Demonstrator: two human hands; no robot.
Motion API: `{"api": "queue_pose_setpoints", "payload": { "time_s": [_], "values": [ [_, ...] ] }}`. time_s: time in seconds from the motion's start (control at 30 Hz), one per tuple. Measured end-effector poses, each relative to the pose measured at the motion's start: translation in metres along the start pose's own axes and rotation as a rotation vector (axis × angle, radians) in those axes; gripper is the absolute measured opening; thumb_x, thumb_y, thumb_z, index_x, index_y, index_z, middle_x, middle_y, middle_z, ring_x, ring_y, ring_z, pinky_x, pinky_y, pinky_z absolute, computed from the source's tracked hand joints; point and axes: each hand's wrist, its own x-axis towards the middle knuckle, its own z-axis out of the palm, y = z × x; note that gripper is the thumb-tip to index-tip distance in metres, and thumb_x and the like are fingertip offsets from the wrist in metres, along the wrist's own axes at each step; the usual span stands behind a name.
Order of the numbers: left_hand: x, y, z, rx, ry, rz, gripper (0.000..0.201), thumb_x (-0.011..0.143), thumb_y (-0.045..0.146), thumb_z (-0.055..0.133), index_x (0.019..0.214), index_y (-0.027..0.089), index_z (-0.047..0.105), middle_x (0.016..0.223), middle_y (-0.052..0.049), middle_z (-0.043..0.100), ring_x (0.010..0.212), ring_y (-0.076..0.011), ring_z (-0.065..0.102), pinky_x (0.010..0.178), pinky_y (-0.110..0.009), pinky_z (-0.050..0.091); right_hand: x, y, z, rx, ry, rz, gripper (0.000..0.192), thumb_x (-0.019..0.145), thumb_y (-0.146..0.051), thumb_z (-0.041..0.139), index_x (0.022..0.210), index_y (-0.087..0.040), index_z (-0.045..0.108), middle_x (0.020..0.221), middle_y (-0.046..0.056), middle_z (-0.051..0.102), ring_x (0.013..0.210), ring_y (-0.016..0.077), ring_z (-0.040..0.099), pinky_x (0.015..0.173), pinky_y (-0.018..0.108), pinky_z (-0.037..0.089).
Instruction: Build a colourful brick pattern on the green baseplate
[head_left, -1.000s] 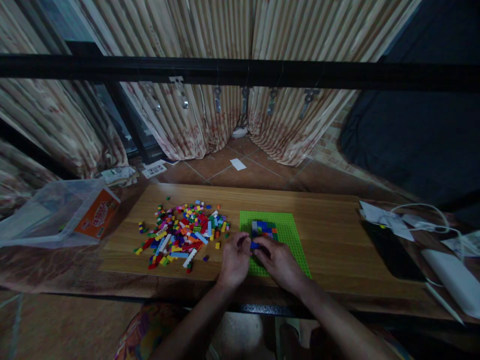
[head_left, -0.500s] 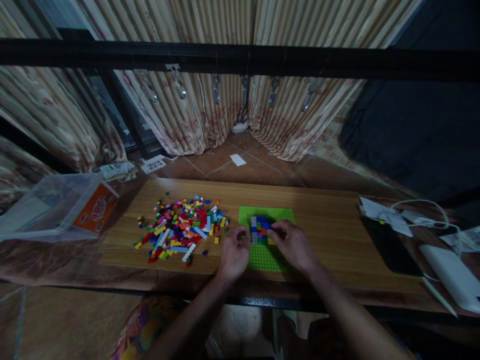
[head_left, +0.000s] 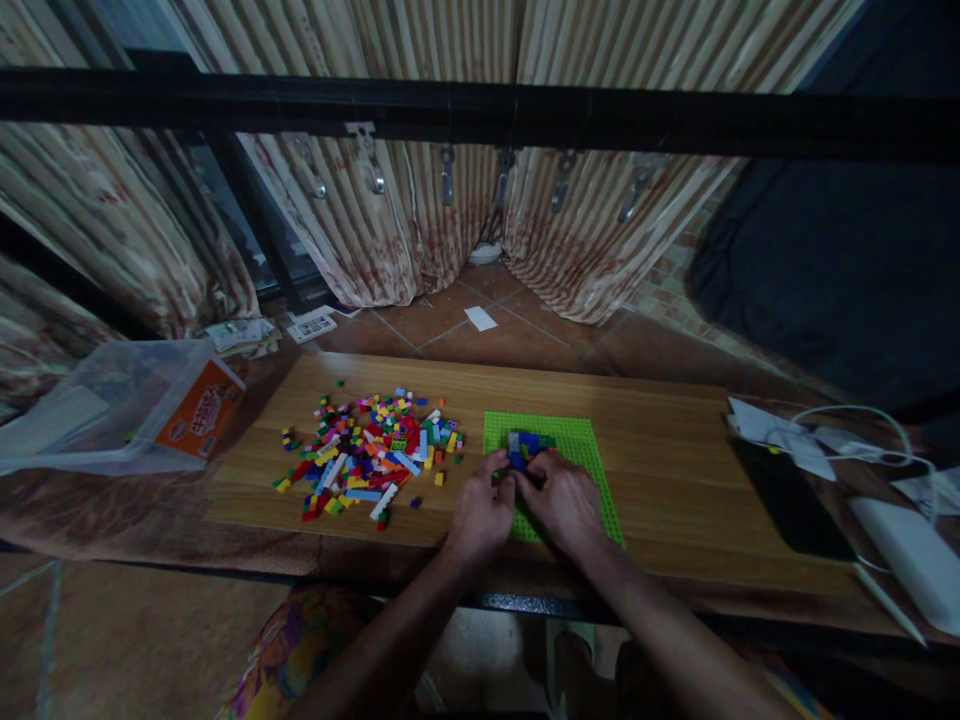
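At the centre of the frame, the left hand [head_left: 484, 512] and the right hand [head_left: 562, 500] meet over the green baseplate [head_left: 581, 450], fingertips pinched on the small brick build [head_left: 527, 447] standing there. The loose brick pile [head_left: 371, 455] lies left of centre on the wooden board [head_left: 660, 450].

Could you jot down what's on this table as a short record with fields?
Surface: wooden board
Left hand: at the green baseplate's left edge, fingers on the small brick build
Right hand: on the green baseplate, fingers on the brick build
Loose bricks: many-coloured pile left of the baseplate
Far left: clear plastic tub with orange label
Far right: white cable, dark flat device
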Motion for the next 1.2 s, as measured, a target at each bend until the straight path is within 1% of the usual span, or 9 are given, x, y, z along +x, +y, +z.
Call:
{"api": "queue_pose_setpoints", "payload": {
  "time_s": [0.13,0.27,0.37,0.5,0.6,0.73,0.93,1.03,1.2],
  "values": [
    [-0.001,0.000,0.000,0.063,-0.003,0.014,0.034,0.084,0.017,0.048,0.117,0.017,0.058,0.118,-0.011,0.064,0.108,-0.0215,0.061,0.096,-0.039,0.048,0.003,0.004,-0.003,0.059,-0.056,-0.048,0.021,0.080,-0.041,0.060,0.075,-0.021,0.062,0.075,0.002,0.066,0.069,0.0182,0.061,0.064,0.029,0.038],
    [-0.002,-0.004,0.001,0.096,0.002,0.036,0.039,0.085,0.017,0.047,0.124,0.020,0.054,0.119,-0.009,0.064,0.106,-0.0219,0.062,0.096,-0.039,0.048,0.008,0.009,-0.007,0.157,-0.121,-0.092,0.028,0.089,-0.041,0.048,0.079,-0.021,0.065,0.077,0.003,0.067,0.069,0.0173,0.061,0.065,0.028,0.039],
    [-0.002,-0.005,0.002,0.108,0.001,0.042,0.041,0.084,0.016,0.047,0.125,0.018,0.053,0.118,-0.010,0.064,0.107,-0.0228,0.062,0.097,-0.040,0.048,0.010,0.011,-0.007,0.200,-0.143,-0.063,0.031,0.090,-0.039,0.045,0.077,-0.021,0.066,0.076,0.004,0.067,0.068,0.0174,0.061,0.065,0.029,0.040],
    [-0.003,-0.003,0.002,0.125,-0.005,0.041,0.043,0.083,0.015,0.047,0.126,0.015,0.052,0.119,-0.012,0.064,0.110,-0.0243,0.060,0.098,-0.042,0.047,0.012,0.011,-0.005,0.284,-0.156,0.018,0.029,0.087,-0.041,0.049,0.078,-0.020,0.068,0.078,0.004,0.068,0.068,0.0176,0.062,0.067,0.029,0.042],
    [-0.004,0.000,0.001,0.150,-0.013,0.040,0.043,0.084,0.017,0.047,0.127,0.015,0.051,0.121,-0.012,0.063,0.109,-0.0234,0.060,0.099,-0.041,0.046,0.014,0.012,-0.004,0.365,-0.172,0.089,0.029,0.083,-0.043,0.053,0.076,-0.021,0.070,0.076,0.003,0.069,0.066,0.0171,0.061,0.065,0.028,0.042],
    [-0.007,0.002,0.001,0.219,-0.027,0.042,0.044,0.085,0.019,0.046,0.129,0.015,0.048,0.122,-0.011,0.062,0.110,-0.0231,0.059,0.100,-0.040,0.045,0.015,0.013,-0.002,0.420,-0.173,0.138,0.029,0.079,-0.046,0.057,0.074,-0.022,0.071,0.074,0.002,0.070,0.064,0.0172,0.062,0.064,0.028,0.042],
    [-0.009,-0.003,0.005,0.379,-0.078,0.187,0.043,0.085,0.017,0.039,0.126,0.010,0.050,0.122,-0.015,0.059,0.112,-0.0252,0.057,0.100,-0.040,0.045,0.016,0.014,-0.001,0.455,-0.173,0.167,0.031,0.077,-0.047,0.057,0.073,-0.021,0.072,0.071,0.002,0.071,0.063,0.0177,0.062,0.060,0.027,0.042],
    [-0.009,-0.005,0.005,0.432,-0.111,0.250,0.046,0.084,0.015,0.038,0.128,0.007,0.048,0.124,-0.017,0.057,0.113,-0.0265,0.056,0.099,-0.041,0.046,0.017,0.015,0.000,0.460,-0.182,0.178,0.032,0.077,-0.048,0.057,0.072,-0.020,0.072,0.068,0.002,0.071,0.061,0.0171,0.061,0.059,0.027,0.041],
    [-0.007,-0.005,0.004,0.483,-0.154,0.267,0.049,0.079,0.011,0.040,0.128,0.007,0.047,0.126,-0.018,0.055,0.113,-0.0266,0.056,0.099,-0.040,0.046,0.018,0.015,0.002,0.462,-0.200,0.199,0.031,0.076,-0.048,0.058,0.072,-0.020,0.073,0.067,0.003,0.070,0.060,0.0167,0.060,0.059,0.027,0.041]
  ]
}}
